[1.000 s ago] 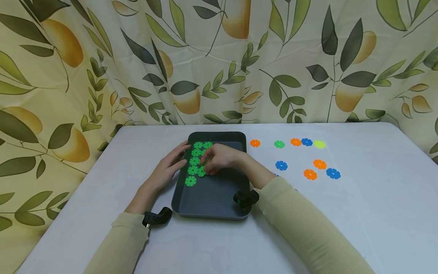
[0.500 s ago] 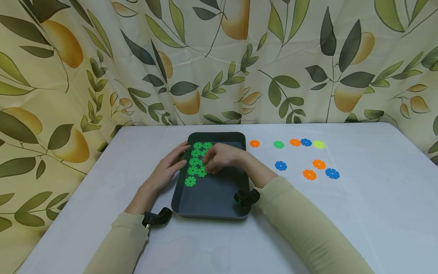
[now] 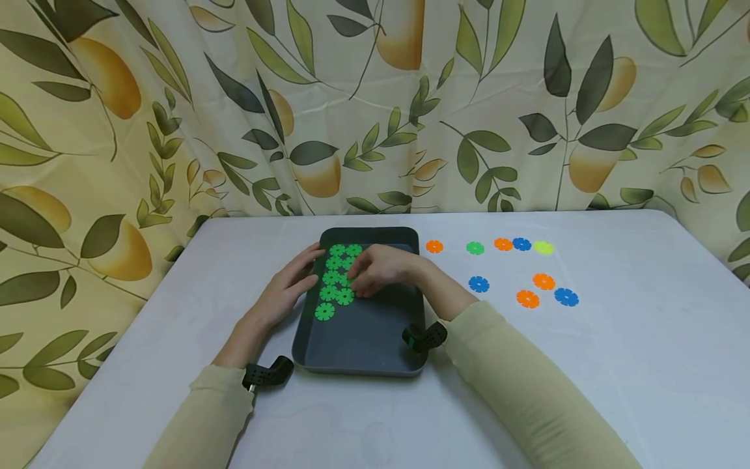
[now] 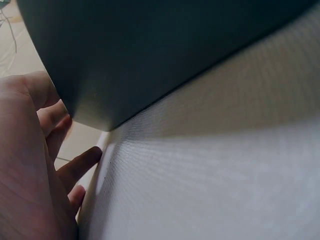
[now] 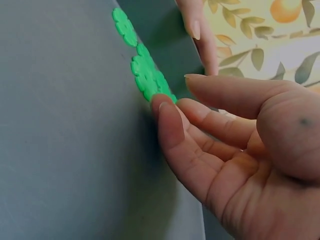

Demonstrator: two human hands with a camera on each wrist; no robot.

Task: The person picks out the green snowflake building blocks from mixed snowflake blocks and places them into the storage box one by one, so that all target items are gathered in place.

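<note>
Several green flower-shaped plastic discs [image 3: 325, 311] lie in two columns along the left side of a dark grey tray [image 3: 363, 345]. Reaching in from the right, my right hand [image 3: 383, 268] has its fingertips at the right-hand column. In the right wrist view a bent fingertip [image 5: 167, 122] touches the nearest green discs [image 5: 145, 75], with the thumb held apart from it. Part of that column is hidden behind the hand. My left hand [image 3: 284, 286] rests its fingers along the tray's left rim. The left wrist view has the tray's outer wall [image 4: 175, 50] beside those fingers.
Right of the tray, loose discs are scattered on the white table: orange discs [image 3: 543, 281], blue discs [image 3: 566, 297], a green disc [image 3: 475, 248] and a yellow-green disc [image 3: 543, 247]. A leaf-and-fruit patterned curtain [image 3: 375, 117] hangs behind the table.
My right hand has shifted slightly right, and the lower green disc by its fingertips sits a touch further from the left column. The left hand keeps its place on the rim.
</note>
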